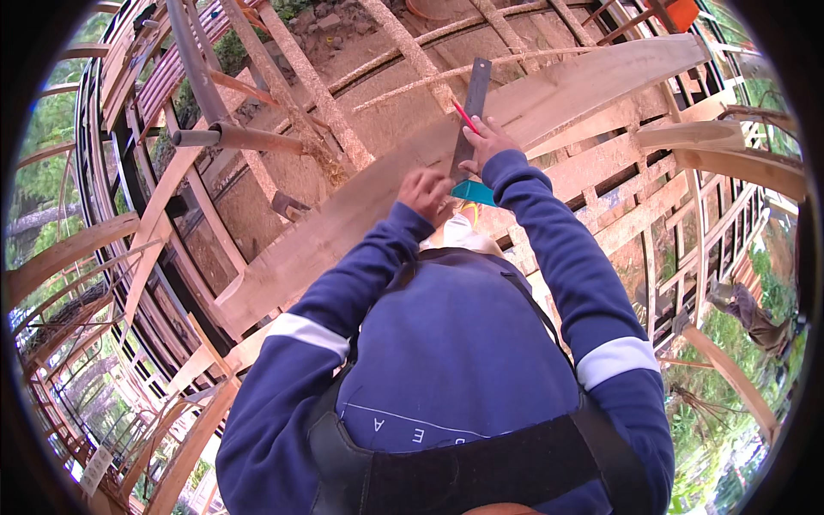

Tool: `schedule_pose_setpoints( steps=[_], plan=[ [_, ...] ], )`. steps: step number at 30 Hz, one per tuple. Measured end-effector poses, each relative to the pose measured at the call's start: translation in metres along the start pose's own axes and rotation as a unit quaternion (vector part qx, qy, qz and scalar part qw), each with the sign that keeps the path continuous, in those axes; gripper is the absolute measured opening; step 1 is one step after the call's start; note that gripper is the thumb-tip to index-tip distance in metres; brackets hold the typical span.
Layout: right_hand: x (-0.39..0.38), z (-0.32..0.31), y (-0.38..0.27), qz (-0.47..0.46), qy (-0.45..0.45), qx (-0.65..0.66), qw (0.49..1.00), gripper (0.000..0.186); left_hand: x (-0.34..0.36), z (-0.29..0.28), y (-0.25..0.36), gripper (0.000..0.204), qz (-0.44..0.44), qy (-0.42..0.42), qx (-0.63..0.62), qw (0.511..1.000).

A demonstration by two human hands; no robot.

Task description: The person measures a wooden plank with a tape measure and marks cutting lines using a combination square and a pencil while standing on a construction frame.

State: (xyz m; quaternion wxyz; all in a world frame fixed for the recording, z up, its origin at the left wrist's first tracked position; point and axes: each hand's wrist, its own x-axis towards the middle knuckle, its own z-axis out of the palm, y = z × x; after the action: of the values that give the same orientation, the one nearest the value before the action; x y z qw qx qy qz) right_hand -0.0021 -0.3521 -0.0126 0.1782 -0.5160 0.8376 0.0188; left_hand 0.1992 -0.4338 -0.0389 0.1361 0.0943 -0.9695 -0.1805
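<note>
A long pale wooden plank [601, 90] lies slantwise in front of me, running from lower left to upper right. Across it rests a try square, its dark metal blade [479, 81] pointing away from me and its teal handle [475, 193] by the near edge. My right hand [493, 146] lies over the blade and holds a red pencil [464, 116], tip toward the far left. Just left of the handle, my left hand [424, 193] has its fingers curled at the plank's near edge. Whatever may be inside those fingers is hidden.
Beneath the plank runs an open frame of wooden beams [403, 51] dusted with sawdust. A round metal pipe [196, 137] juts in from the left beside a post. Curved timbers [730, 154] stick out at right. Something orange [682, 15] sits at the upper right.
</note>
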Motion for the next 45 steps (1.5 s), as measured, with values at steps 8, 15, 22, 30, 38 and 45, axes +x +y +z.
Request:
schedule_pose_setpoints(
  steps=[8, 15, 22, 30, 38, 45],
  plan=[
    [0.002, 0.003, -0.003, -0.002, -0.016, -0.005, 1.0, 0.079, -0.016, 0.063, 0.056, 0.043, -0.525, -0.039, -0.785, 0.327],
    [0.0, 0.002, -0.003, -0.017, -0.008, -0.003, 1.0, 0.079, -0.002, 0.083, 0.054, 0.036, -0.515, 0.098, -0.817, 0.241],
    [0.001, 0.008, 0.0, -0.046, 0.016, -0.003, 0.999, 0.08, 0.001, 0.08, 0.059, 0.034, -0.519, 0.133, -0.805, 0.254],
    [-0.002, 0.013, -0.001, -0.051, 0.032, -0.005, 0.998, 0.08, -0.006, 0.08, 0.057, 0.034, -0.52, 0.124, -0.802, 0.266],
    [-0.001, 0.009, -0.003, -0.044, 0.027, 0.002, 0.999, 0.081, -0.003, 0.083, 0.056, 0.038, -0.521, 0.133, -0.807, 0.245],
    [-0.001, 0.008, -0.002, -0.04, 0.033, 0.022, 0.998, 0.081, -0.002, 0.085, 0.056, 0.04, -0.524, 0.135, -0.806, 0.24]
  ],
)
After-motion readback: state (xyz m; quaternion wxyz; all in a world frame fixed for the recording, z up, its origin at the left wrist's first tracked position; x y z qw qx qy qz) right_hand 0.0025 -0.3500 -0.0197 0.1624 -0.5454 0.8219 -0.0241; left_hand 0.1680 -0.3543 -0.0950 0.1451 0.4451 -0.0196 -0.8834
